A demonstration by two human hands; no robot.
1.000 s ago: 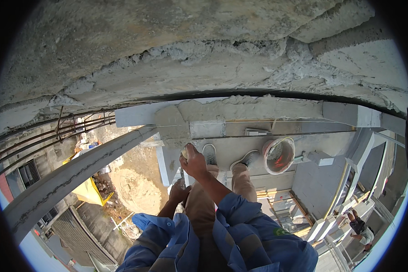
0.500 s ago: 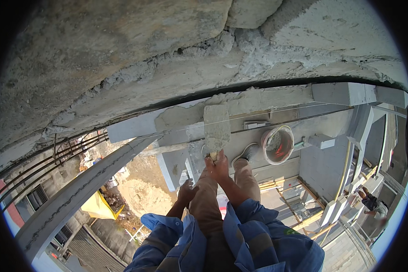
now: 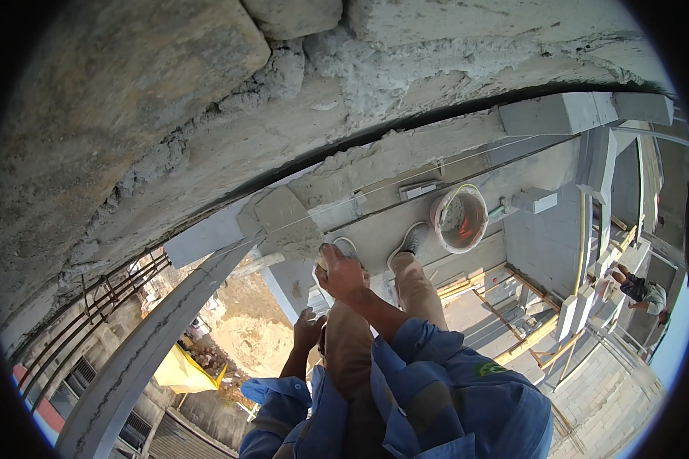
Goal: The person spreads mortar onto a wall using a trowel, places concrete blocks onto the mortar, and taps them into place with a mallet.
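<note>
My right hand (image 3: 343,274) is closed around the handle of a trowel with a broad, mortar-coated blade (image 3: 287,220). The blade lies over the left part of a mortar bed (image 3: 413,153) that runs along the top of a narrow block wall. A thin taut string (image 3: 429,172) passes along this wall and across the blade. Lower and to the left, beside my knee, my left hand (image 3: 308,329) hangs with its fingers loosely bent and apart, holding nothing that I can see. To the right of my shoes stands a round bucket (image 3: 439,229) with grey mortar inside.
A rough concrete mass (image 3: 130,99) fills the upper side. Grey blocks (image 3: 536,116) sit at the wall's right end. A long beam (image 3: 149,344) slants down at left, with sandy ground (image 3: 249,329) far below. Another person (image 3: 647,292) is at far right.
The trowel and my right hand have moved left along the mortar bed, the blade turning to a slant. My left hand has shifted slightly down, and the view has tilted.
</note>
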